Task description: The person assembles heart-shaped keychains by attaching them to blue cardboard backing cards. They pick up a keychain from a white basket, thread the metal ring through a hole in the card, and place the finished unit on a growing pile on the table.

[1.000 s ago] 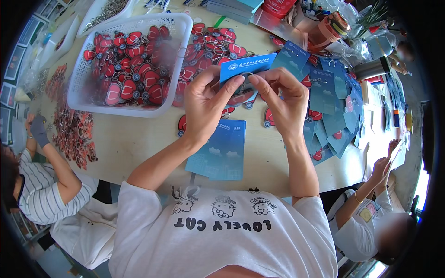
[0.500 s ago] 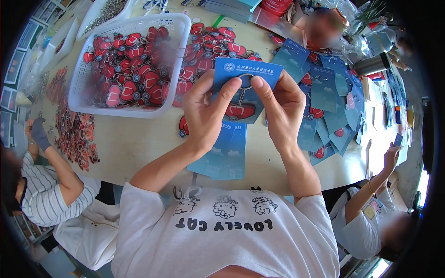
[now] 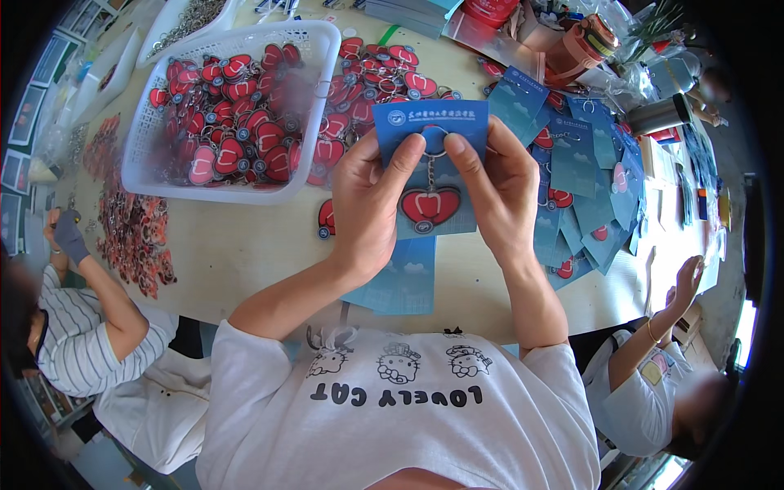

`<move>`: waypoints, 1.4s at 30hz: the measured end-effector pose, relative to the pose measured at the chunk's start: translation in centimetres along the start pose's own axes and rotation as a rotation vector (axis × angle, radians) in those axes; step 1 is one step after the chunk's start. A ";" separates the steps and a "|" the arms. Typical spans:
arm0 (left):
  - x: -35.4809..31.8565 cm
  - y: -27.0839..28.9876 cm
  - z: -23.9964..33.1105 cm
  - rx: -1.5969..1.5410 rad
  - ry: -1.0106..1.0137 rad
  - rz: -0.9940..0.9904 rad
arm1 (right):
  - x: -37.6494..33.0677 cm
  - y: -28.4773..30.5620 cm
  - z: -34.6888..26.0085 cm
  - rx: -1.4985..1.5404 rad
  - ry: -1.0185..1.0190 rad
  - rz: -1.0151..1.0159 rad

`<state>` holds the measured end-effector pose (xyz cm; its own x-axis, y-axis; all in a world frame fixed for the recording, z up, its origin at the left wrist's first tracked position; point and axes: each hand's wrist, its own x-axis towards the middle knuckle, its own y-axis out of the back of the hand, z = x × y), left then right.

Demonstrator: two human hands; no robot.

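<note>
Between my two hands stands a blue card (image 3: 457, 175) with a red heart-shaped keychain (image 3: 430, 207) lying against its face. The keychain's metal ring sits near the card's upper middle, and its short chain hangs down from there. My left hand (image 3: 371, 192) grips the card's left side, thumb at the ring. My right hand (image 3: 498, 188) grips the right side, its thumb at the ring too. Whether the ring passes through the card is hidden by the thumbs. Beneath, a few blue cards (image 3: 400, 282) lie on the table, with a loose red keychain (image 3: 326, 219) beside my left wrist.
A white basket (image 3: 220, 194) full of red keychains stands at the left, more keychains (image 3: 384, 69) heaped beside it. Blue cards with keychains (image 3: 580, 175) pile up at the right. A metal flask (image 3: 660, 114) lies beyond. Co-workers sit at both sides, one wearing a grey glove (image 3: 71, 235).
The card has tilted to show more of its face, and the heart now hangs spread flat below the ring. At the right, the co-worker's hand has lowered slightly.
</note>
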<state>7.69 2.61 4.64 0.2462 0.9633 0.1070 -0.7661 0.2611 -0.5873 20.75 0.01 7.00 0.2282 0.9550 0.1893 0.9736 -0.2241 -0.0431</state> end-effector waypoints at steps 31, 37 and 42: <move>-5.2 7.7 -0.2 1.339 0.100 -0.158 | 4.3 9.1 5.3 -1.272 0.562 -0.234; -5.2 7.3 2.0 0.674 0.258 -0.151 | 6.2 7.1 8.9 -1.169 0.477 -0.340; -4.3 6.7 3.3 0.509 0.204 -0.018 | 6.1 7.2 9.1 -1.045 0.345 -0.345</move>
<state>-0.42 0.41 2.87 0.3336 0.9398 -0.0736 -0.9386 0.3238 -0.1192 29.12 5.98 -1.07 -0.2195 0.9290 0.2978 0.4709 -0.1665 0.8663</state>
